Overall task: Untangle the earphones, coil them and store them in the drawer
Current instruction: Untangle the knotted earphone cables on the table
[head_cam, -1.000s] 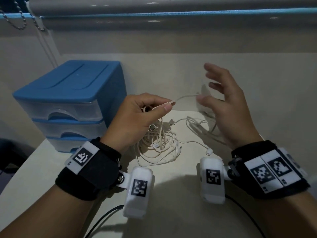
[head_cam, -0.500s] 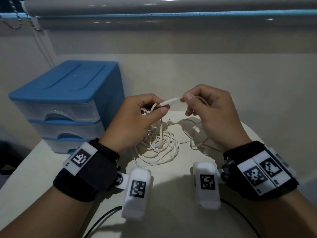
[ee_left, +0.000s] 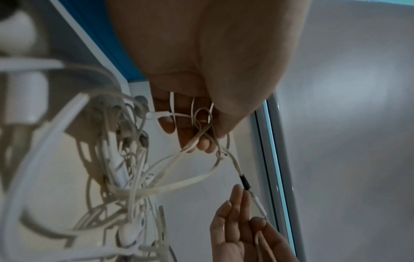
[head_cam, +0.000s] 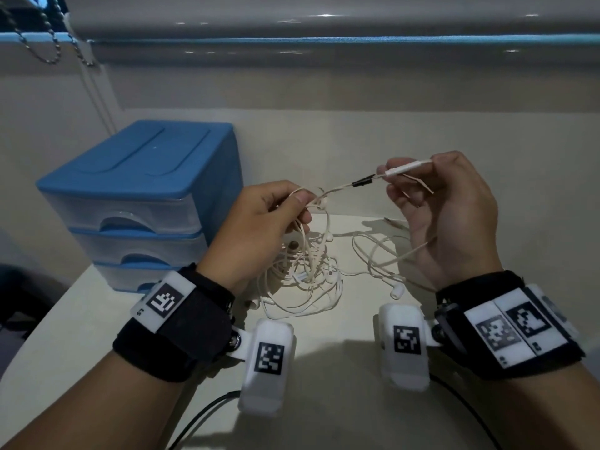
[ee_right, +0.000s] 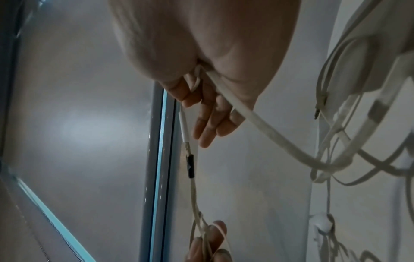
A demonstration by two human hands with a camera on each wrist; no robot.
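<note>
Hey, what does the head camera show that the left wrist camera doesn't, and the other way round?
Only the head view shows the whole blue drawer unit with its three drawers shut, both wrist bands, the bead chain and an earbud lying on the table. Only the left wrist view shows the small knot in the cable just past the left hand's fingers. Both show the left hand pinching the cable, the right hand holding the white plug end, the black sleeve between them, and the earphone tangle.
</note>
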